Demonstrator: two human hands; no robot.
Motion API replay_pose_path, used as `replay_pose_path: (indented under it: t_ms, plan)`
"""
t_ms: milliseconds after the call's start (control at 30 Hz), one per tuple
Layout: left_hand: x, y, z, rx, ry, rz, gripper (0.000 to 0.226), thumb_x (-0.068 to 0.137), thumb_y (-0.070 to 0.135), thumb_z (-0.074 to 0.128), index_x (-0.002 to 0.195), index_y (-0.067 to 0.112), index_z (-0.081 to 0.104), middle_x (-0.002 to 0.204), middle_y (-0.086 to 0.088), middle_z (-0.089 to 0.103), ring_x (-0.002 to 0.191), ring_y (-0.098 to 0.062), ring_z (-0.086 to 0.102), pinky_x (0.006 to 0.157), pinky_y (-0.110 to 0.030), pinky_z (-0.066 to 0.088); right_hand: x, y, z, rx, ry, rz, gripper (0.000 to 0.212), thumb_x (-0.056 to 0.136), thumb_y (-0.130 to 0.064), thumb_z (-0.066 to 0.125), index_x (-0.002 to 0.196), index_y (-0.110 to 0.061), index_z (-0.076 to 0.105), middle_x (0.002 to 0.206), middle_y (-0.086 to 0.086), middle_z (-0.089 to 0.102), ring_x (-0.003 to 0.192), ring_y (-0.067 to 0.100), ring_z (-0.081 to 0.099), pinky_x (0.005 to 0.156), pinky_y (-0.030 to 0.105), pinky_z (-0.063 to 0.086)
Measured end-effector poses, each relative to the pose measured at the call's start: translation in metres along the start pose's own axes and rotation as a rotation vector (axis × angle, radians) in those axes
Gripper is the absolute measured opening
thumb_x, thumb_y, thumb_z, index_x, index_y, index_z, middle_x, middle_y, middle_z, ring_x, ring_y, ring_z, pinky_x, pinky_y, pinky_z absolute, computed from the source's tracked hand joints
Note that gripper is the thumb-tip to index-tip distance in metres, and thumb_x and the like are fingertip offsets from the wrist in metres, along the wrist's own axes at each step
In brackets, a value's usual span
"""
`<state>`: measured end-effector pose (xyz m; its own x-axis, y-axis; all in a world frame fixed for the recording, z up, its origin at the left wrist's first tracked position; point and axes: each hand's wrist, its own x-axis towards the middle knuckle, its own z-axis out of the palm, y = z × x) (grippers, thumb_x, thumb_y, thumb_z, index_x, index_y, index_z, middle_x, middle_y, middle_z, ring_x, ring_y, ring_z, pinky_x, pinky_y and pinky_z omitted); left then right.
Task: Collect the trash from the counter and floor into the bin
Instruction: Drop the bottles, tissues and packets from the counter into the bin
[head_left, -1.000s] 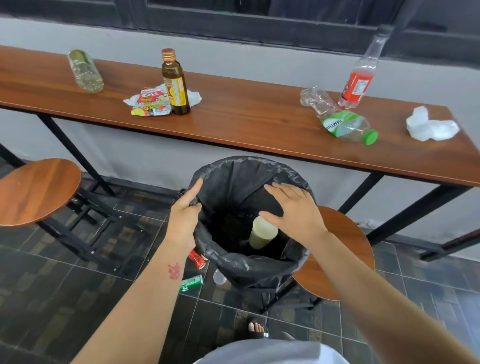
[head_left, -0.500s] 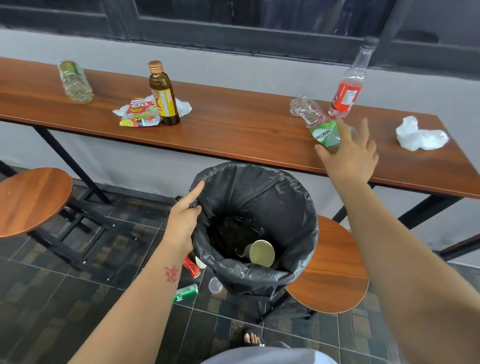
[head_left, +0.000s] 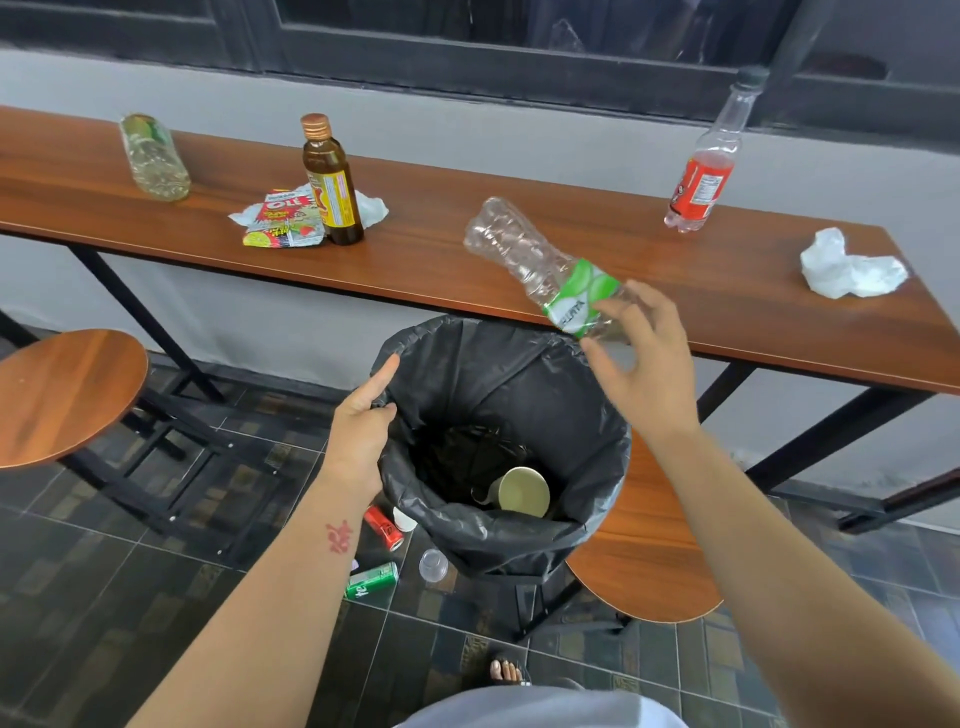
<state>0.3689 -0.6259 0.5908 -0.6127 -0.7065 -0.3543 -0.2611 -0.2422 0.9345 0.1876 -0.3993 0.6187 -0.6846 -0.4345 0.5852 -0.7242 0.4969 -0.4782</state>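
My right hand (head_left: 644, 364) gripped a crushed clear bottle (head_left: 535, 265), its green label unreadable, just above the far rim of the bin (head_left: 519, 384). My left hand (head_left: 363, 421) pinched the bin's black liner (head_left: 498, 535); inside lay one paper cup (head_left: 519, 491).

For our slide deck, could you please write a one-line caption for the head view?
Right hand holds a crushed clear bottle near the black-lined bin while the left hand grips its rim.

The crushed bottle's (head_left: 540, 265) neck end is hidden behind the right hand (head_left: 644, 374). The left stool (head_left: 62, 395) and the counter (head_left: 441, 260) run off the picture's edges. The bin (head_left: 519, 535) and the right forearm cover much of another stool (head_left: 649, 561).
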Motion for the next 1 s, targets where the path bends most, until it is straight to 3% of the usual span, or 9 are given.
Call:
replay_pose_path:
  t_ms: [133,333,433,533,667,767,1000]
  plan:
    - [0.002,-0.005,-0.01,0.005,0.016,-0.006,0.058,0.1,-0.005,0.043,0.129,0.041,0.064,0.102,0.017,0.061,0.076,-0.005,0.049,0.086,-0.032,0.044,-0.034,-0.019,0.013,0.023,-0.025,-0.129,0.033,0.082,-0.024,0.074,0.114,-0.016,0.068,0.139,0.012,0.048,0.116,0.023,0.054,0.097,0.031,0.044]
    - [-0.002,-0.012,-0.026,-0.022,0.026,-0.012,0.06,0.1,-0.007,0.042,0.127,0.042,0.065,0.111,0.021,0.062,0.072,-0.005,0.048,0.08,-0.032,0.044,-0.079,-0.019,0.026,-0.109,-0.326,-0.144,0.036,0.084,-0.036,0.067,0.118,-0.026,0.064,0.141,0.005,0.047,0.108,0.023,0.059,0.096,0.043,0.045]
    - [-0.004,-0.016,-0.029,-0.022,0.021,-0.021,0.062,0.099,-0.007,0.042,0.127,0.044,0.065,0.122,0.018,0.062,0.072,-0.006,0.046,0.083,-0.032,0.046,-0.085,-0.019,0.027,-0.242,-0.469,-0.129,0.043,0.083,-0.041,0.065,0.125,-0.032,0.059,0.142,0.001,0.049,0.111,0.025,0.059,0.094,0.042,0.042]
    - [-0.006,-0.015,-0.024,-0.007,0.0,-0.022,0.063,0.099,-0.008,0.042,0.128,0.044,0.064,0.112,0.022,0.061,0.071,-0.004,0.045,0.076,-0.026,0.045,-0.087,-0.021,0.03,-0.288,-0.518,-0.132,0.047,0.083,-0.044,0.064,0.129,-0.035,0.057,0.144,-0.001,0.049,0.116,0.025,0.058,0.098,0.041,0.041]
    - [-0.009,-0.01,-0.013,0.051,-0.025,-0.018,0.059,0.101,-0.003,0.044,0.131,0.045,0.061,0.096,0.023,0.055,0.067,-0.003,0.041,0.067,-0.024,0.043,-0.086,-0.023,0.024,-0.298,-0.432,-0.131,0.051,0.085,-0.052,0.05,0.131,-0.031,0.056,0.145,-0.003,0.049,0.123,0.024,0.053,0.104,0.043,0.039]
    - [-0.009,-0.006,-0.005,0.071,-0.038,-0.009,0.058,0.101,-0.001,0.045,0.13,0.047,0.061,0.095,0.03,0.055,0.066,-0.002,0.04,0.065,-0.023,0.04,-0.077,-0.021,0.012,-0.266,-0.239,-0.115,0.049,0.089,-0.049,0.05,0.129,-0.023,0.058,0.143,-0.001,0.051,0.125,0.023,0.05,0.103,0.041,0.036]
    - [-0.007,0.003,0.014,0.111,-0.07,0.008,0.059,0.101,-0.001,0.044,0.128,0.048,0.062,0.094,0.038,0.052,0.063,0.0,0.035,0.063,-0.019,0.036,-0.018,0.02,-0.032,-0.352,0.196,0.197,0.042,0.093,-0.037,0.055,0.129,-0.016,0.053,0.144,0.003,0.047,0.132,0.027,0.041,0.11,0.042,0.029]
